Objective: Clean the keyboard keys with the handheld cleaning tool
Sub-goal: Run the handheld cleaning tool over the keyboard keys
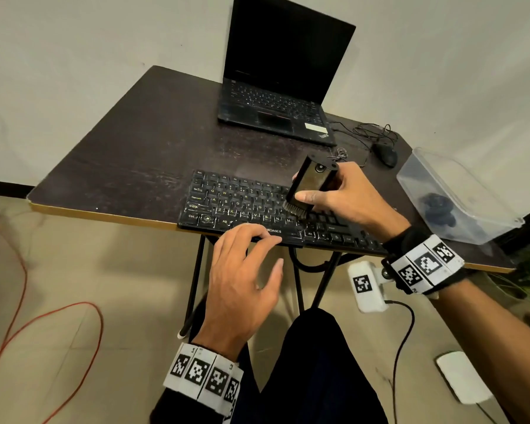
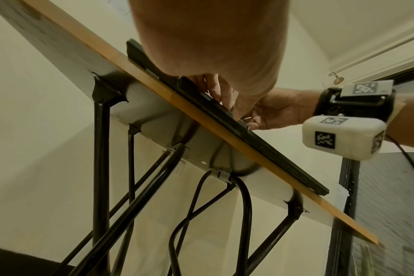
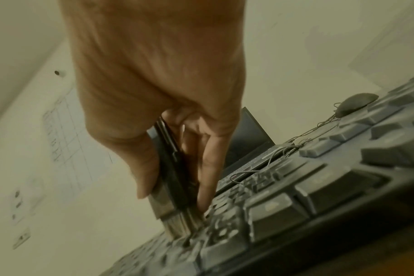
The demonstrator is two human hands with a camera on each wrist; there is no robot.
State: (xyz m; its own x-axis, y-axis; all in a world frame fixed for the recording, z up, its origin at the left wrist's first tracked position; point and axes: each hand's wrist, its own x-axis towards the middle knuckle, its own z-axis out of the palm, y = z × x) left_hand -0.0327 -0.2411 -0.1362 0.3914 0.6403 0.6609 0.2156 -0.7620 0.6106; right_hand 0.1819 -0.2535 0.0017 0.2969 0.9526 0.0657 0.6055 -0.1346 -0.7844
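Observation:
A black keyboard [image 1: 245, 206] lies along the front edge of the dark table [image 1: 141, 148]. My right hand [image 1: 334, 194] grips a black flat cleaning brush [image 1: 311, 182] upright, thumb on its near face, fingers behind. Its bristles [image 1: 296, 209] press on the keys right of the middle. In the right wrist view the brush [image 3: 170, 168] stands between thumb and fingers, bristles [image 3: 180, 224] down among dusty keys [image 3: 272, 209]. My left hand [image 1: 245, 264] rests with straight fingers on the keyboard's front edge by the space bar. The left wrist view shows the keyboard's edge [image 2: 225, 115] from below.
An open black laptop [image 1: 282, 87] sits at the back of the table. A black mouse [image 1: 384, 154] with tangled cable lies to its right. A clear plastic box [image 1: 453, 194] with dark items stands at the right edge. Red cable [image 1: 43, 316] loops on the floor.

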